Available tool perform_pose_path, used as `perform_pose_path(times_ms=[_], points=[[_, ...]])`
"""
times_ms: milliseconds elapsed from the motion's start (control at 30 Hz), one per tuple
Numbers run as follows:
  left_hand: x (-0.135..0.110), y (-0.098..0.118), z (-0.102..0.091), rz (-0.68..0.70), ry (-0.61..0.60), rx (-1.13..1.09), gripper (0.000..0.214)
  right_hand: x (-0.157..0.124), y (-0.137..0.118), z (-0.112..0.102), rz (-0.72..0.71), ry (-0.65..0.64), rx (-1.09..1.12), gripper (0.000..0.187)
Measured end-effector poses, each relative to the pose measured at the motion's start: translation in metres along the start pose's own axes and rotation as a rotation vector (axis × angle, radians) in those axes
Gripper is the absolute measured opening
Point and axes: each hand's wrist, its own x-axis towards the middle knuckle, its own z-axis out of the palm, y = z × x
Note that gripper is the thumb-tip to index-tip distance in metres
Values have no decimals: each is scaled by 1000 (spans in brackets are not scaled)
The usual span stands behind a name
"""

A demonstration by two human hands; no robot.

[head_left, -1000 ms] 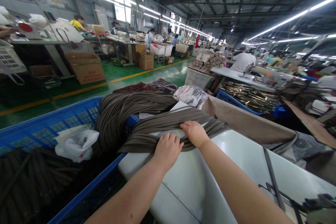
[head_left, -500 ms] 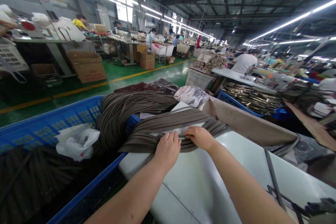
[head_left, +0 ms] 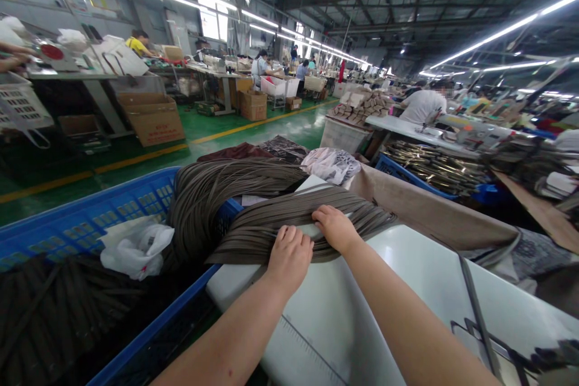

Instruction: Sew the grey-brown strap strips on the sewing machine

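A thick bundle of long, thin grey-brown strips (head_left: 266,217) lies across the end of a white table (head_left: 312,319), its left end hanging past the table edge. My left hand (head_left: 291,256) is on the near side of the bundle, fingers curled down over strips. Close to its right, my right hand (head_left: 335,227) is bent over strips nearer the middle, its fingertips pressed on them. A pale gap shows in the bundle between the hands. Both thumbs are largely hidden.
To the left stands a blue crate (head_left: 104,211) with more strips and a white plastic bag (head_left: 138,247). A beige fabric-lined bin (head_left: 429,217) borders the table's far right side. Dark metal brackets (head_left: 488,338) lie at the lower right. Other people work at machines beyond.
My right hand has shifted slightly left and up, its fingers now over the strips instead of pinching at the gap. The left hand stays nearly in place.
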Motion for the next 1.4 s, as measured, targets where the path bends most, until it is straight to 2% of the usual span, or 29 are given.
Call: perform_pose_path(times_ms=[200, 367, 533, 667, 767, 900, 1033, 1200, 1400], points=[[0, 2, 2, -41, -40, 7, 18, -1, 0, -3, -27, -30, -26, 20], [0, 2, 3, -117, -44, 2, 9, -7, 3, -2, -24, -23, 21, 26], [-1, 2, 7, -161, -8, -20, 10, -11, 7, 1, -15, -12, 113, 16], [-1, 1, 7, -166, -2, -39, 11, -9, 7, 3, -38, -24, 159, 17], [-1, 0, 6, -154, -8, -29, 17, -9, 9, 1, -70, -47, 177, 17], [0, 0, 3, -106, -37, -20, 12, -9, 11, -7, -114, -93, 197, 13], [0, -1, 3, -77, -39, -27, 13, -4, 6, -11, -75, -33, 199, 14], [-1, -4, 2, -15, -11, -15, 16, 1, -3, -1, -2, 43, 168, 36], [0, -4, 0, -42, 5, 8, 16, -1, -4, 10, 3, 56, 127, 32]])
